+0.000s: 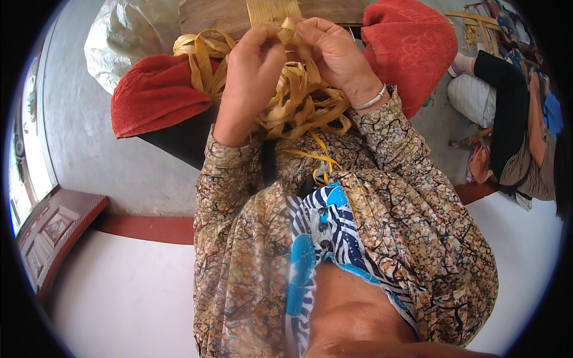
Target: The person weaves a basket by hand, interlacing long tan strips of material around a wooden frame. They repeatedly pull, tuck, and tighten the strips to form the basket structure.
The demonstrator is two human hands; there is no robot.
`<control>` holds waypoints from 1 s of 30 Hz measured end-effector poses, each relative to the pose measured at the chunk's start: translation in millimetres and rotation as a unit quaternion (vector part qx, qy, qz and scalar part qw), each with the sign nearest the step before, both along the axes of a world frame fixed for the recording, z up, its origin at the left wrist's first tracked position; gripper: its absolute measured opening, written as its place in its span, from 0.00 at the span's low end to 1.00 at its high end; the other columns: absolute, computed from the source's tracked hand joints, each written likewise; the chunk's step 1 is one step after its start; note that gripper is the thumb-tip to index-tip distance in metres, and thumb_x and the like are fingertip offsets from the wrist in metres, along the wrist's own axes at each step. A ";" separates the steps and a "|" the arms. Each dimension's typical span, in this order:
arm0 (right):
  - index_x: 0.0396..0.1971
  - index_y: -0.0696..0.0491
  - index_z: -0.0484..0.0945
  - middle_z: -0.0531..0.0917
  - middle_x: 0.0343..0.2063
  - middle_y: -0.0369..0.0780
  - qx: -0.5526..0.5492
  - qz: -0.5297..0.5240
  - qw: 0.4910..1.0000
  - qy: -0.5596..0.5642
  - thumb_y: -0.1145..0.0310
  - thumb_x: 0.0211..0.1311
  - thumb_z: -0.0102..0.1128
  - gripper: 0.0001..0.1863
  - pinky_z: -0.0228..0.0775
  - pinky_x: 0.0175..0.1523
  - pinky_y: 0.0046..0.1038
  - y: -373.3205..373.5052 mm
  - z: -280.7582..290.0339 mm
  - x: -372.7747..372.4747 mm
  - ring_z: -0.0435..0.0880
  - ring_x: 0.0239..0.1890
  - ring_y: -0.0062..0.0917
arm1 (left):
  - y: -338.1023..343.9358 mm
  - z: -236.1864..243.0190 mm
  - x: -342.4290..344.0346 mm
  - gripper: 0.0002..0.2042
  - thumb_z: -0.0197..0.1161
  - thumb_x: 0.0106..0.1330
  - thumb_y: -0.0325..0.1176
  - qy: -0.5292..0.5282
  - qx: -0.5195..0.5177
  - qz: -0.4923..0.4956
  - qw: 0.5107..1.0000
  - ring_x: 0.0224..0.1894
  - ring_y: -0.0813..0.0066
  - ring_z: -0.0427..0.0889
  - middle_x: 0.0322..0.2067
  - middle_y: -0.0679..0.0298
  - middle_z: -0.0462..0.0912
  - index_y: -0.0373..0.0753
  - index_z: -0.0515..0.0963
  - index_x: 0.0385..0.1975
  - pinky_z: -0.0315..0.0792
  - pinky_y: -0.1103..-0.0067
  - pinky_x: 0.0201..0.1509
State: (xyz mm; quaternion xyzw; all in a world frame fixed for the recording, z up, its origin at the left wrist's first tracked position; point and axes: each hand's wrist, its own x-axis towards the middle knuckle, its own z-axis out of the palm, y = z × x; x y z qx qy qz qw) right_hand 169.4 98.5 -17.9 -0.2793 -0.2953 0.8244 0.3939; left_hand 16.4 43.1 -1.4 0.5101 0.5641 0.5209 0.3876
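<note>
Nearest the camera are the person's neck (346, 307) and patterned jacket (418, 227). Beyond, both hands meet near the middle of the wooden board's (215, 15) near edge. The left hand (255, 64) is curled, fingertips closed on a folded strip (289, 33); the right hand (341, 58) pinches it from the other side with thumb and forefinger. The strip lies directly between them, right of the left fingertips and left of the right ones, neither hand clearly nearer. A flat straw-coloured band (271, 11) runs lengthwise away from the fingers, across the board to the top of the view; whether it joins the strip is hidden. Loose loops (304, 98) hang below, between the wrists, some left of the left hand over a red cloth (158, 98).
</note>
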 end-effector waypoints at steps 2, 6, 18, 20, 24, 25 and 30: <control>0.46 0.60 0.77 0.83 0.34 0.37 0.038 -0.009 0.999 -0.017 0.72 0.65 0.58 0.12 0.76 0.37 0.17 1.1 -2.8 0.5 0.82 0.34 0.17 | -5.5 14.5 0.0 0.10 0.62 0.63 0.31 -0.106 -0.052 -0.037 0.992 0.31 0.79 0.79 0.28 0.63 0.82 0.29 0.76 0.37 0.73 0.82 0.36; 0.43 0.59 0.77 0.83 0.34 0.36 0.099 0.036 0.994 -0.028 0.72 0.63 0.60 0.10 0.75 0.37 0.16 -1.3 9.6 -1.4 0.82 0.33 0.16 | -1.5 7.4 1.2 0.07 0.57 0.68 0.30 -0.089 -0.047 -0.040 0.994 0.26 0.89 0.72 0.27 0.69 0.79 0.32 0.77 0.35 0.66 0.89 0.30; 0.40 0.58 0.78 0.77 0.48 0.39 0.210 0.027 0.975 -0.063 0.77 0.58 0.65 0.10 0.74 0.35 0.14 -6.6 20.7 9.2 0.81 0.33 0.14 | -11.9 3.6 5.5 0.06 0.55 0.70 0.31 -0.386 -0.101 -0.088 0.913 0.24 0.85 0.73 0.25 0.68 0.79 0.36 0.77 0.33 0.64 0.89 0.27; 0.42 0.59 0.77 0.79 0.44 0.38 0.191 0.027 0.979 -0.065 0.76 0.58 0.64 0.12 0.74 0.35 0.14 -8.2 18.4 10.8 0.81 0.33 0.15 | -13.6 6.5 7.1 0.06 0.55 0.70 0.31 -0.394 -0.103 -0.082 0.909 0.24 0.85 0.72 0.25 0.68 0.78 0.36 0.76 0.33 0.64 0.88 0.27; 0.49 0.60 0.75 0.82 0.34 0.36 0.200 0.046 0.971 -0.126 0.76 0.59 0.63 0.17 0.73 0.35 0.15 -9.9 18.1 12.9 0.80 0.32 0.15 | -14.2 2.6 3.7 0.06 0.56 0.69 0.31 -0.335 -0.090 -0.061 0.936 0.23 0.86 0.68 0.24 0.70 0.75 0.36 0.76 0.34 0.61 0.88 0.26; 0.50 0.61 0.74 0.82 0.32 0.36 0.217 0.045 0.964 -0.149 0.75 0.59 0.63 0.19 0.73 0.35 0.15 -12.0 20.4 12.7 0.80 0.32 0.15 | -13.2 1.5 1.4 0.06 0.56 0.69 0.31 -0.350 -0.097 -0.050 0.931 0.22 0.86 0.67 0.24 0.71 0.74 0.36 0.76 0.34 0.61 0.88 0.26; 0.53 0.59 0.73 0.82 0.31 0.34 0.249 0.089 0.935 -0.238 0.74 0.61 0.62 0.20 0.72 0.34 0.14 -14.6 30.0 23.3 0.78 0.30 0.12 | -16.2 11.5 -6.0 0.05 0.53 0.69 0.30 -0.535 -0.118 -0.080 0.833 0.20 0.85 0.59 0.21 0.74 0.63 0.38 0.72 0.31 0.56 0.86 0.26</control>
